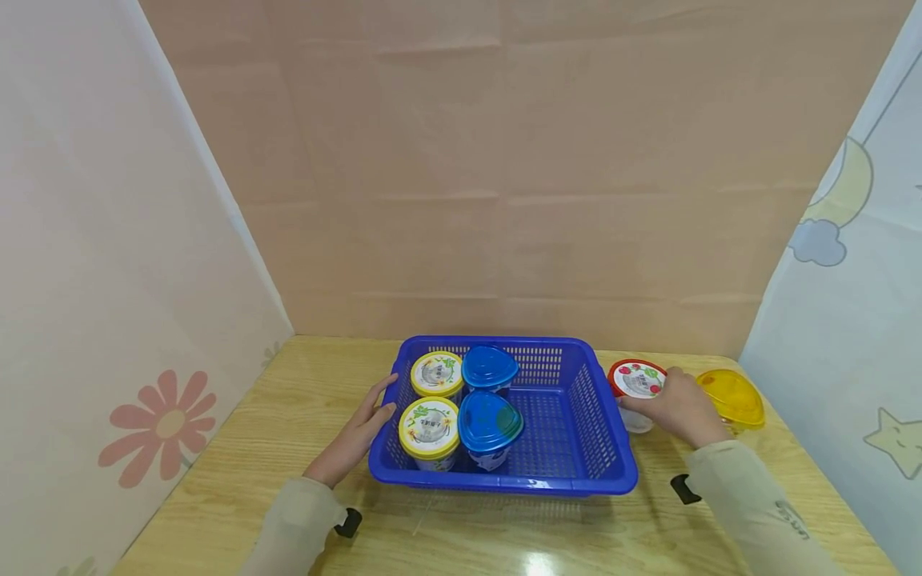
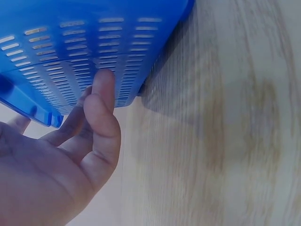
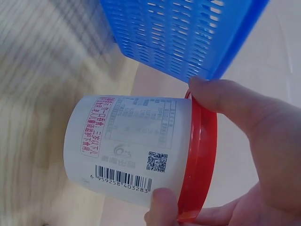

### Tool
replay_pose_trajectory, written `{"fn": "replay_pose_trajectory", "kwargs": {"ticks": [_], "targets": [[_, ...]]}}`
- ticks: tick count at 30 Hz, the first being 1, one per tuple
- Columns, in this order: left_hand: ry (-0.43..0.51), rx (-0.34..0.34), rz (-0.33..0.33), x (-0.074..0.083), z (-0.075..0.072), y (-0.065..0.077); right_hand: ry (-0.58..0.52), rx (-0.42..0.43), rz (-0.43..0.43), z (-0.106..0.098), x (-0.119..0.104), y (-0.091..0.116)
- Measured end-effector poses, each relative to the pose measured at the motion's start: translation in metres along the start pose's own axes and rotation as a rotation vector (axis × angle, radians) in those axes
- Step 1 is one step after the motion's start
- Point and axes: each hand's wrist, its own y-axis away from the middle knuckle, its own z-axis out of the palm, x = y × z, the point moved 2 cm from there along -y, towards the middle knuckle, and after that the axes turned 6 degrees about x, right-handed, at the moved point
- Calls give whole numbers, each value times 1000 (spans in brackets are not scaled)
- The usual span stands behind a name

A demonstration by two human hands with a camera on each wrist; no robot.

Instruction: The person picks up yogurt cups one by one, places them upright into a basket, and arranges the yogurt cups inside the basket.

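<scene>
A blue-purple slotted plastic basket point(image 1: 562, 483) stands on the table. My left hand point(image 1: 356, 436) holds its left rim; in the left wrist view, bent fingers point(image 2: 104, 120) lie against the slotted outer wall. Inside, on the left, are two white tubs with yellow lids point(image 1: 428, 427) and two tubs with blue rounded-triangular lids point(image 1: 490, 422). Just outside the basket's right wall, my right hand point(image 1: 680, 406) grips a white tub with a red lid point(image 3: 127, 146), fingers and thumb about the lid's edge. The tub's printed side and barcode show in the right wrist view.
A container with a yellow lid point(image 1: 733, 396) stands to the right, partly behind my right hand. A brown papered wall point(image 1: 504, 200) rises behind the wooden table point(image 1: 288, 400). Patterned white panels point(image 1: 94, 280) flank both sides.
</scene>
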Motion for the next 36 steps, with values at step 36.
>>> {"fn": "replay_pose_trajectory", "kwargs": {"ticks": [36], "targets": [[9, -20, -12, -1, 0, -2, -36, 163, 47, -41, -37, 10]]}}
